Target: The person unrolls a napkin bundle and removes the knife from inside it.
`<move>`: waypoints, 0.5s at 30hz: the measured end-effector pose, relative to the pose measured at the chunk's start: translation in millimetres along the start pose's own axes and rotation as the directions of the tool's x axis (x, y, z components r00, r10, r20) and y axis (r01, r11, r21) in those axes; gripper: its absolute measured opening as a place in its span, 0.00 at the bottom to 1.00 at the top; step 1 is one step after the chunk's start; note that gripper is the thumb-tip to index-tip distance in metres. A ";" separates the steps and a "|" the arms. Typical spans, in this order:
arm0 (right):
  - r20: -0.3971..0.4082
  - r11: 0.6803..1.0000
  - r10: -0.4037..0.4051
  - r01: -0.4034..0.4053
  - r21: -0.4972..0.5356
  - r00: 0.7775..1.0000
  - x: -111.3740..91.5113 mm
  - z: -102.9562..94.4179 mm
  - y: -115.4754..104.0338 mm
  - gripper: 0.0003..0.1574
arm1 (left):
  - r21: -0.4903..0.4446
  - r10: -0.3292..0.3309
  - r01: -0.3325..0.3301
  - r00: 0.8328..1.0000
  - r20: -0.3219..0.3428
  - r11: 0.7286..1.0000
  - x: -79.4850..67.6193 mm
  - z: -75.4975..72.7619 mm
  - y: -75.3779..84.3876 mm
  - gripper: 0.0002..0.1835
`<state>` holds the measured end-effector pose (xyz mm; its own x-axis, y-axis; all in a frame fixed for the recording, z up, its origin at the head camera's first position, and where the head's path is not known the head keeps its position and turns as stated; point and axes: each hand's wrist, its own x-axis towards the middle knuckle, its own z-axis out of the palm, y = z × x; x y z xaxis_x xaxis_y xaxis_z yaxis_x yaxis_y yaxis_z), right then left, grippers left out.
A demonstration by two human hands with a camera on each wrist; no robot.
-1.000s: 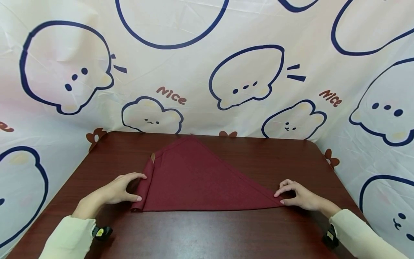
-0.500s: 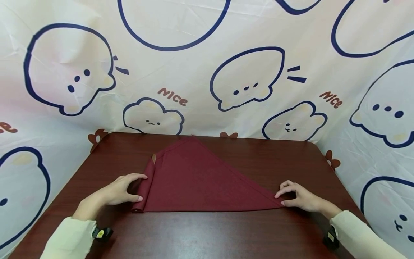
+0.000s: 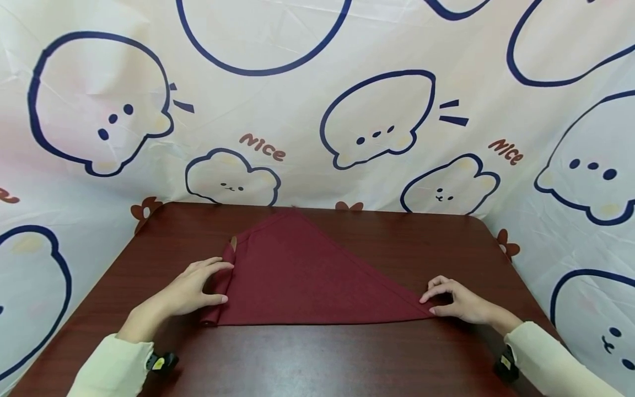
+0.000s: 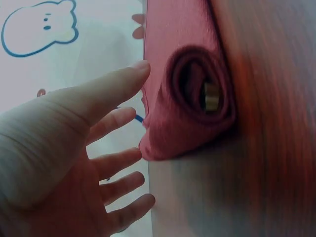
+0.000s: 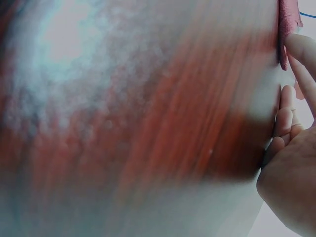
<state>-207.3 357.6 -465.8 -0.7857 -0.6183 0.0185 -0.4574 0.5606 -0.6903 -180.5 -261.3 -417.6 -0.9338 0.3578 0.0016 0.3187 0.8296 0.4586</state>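
A dark red cloth (image 3: pixel 307 275), folded to a triangle, lies on the table with its left side rolled up. Over that roll (image 4: pixel 197 29) my left hand (image 3: pixel 190 286) is spread, fingers and thumb stretched to the roll's inner side. In the left wrist view the fingers are apart and the thumb reaches towards the roll. A tan, flat-ended piece (image 4: pixel 211 96) shows inside the rolled end, and a tan bit (image 3: pixel 233 242) sticks out at the far end. My right hand (image 3: pixel 456 300) has thumb and index finger at the cloth's right corner (image 5: pixel 284 59), pinching it.
The brown wooden table (image 3: pixel 327 364) has rounded far corners. A white curtain (image 3: pixel 297 110) printed with blue cartoon outlines hangs close behind it and along both sides. Black wrist cameras (image 3: pixel 162 363) sit at both pale sleeves.
My left hand has shifted slightly right and away from me over the roll, thumb and fingertips now past its inner side. The right hand and the cloth stay in place.
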 end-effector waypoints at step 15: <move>0.010 1.000 0.014 -0.014 -0.015 1.000 0.5 0.3 1.2 0.11 | 0.046 -0.039 0.033 0.992 0.120 0.998 1.8 13.1 -2.1 0.34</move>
<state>-208.1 357.7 -466.9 -0.7877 -0.6161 0.0011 -0.4526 0.5773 -0.6796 -180.7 -256.9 -430.2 -0.9191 0.3744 -0.1229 0.2945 0.8599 0.4170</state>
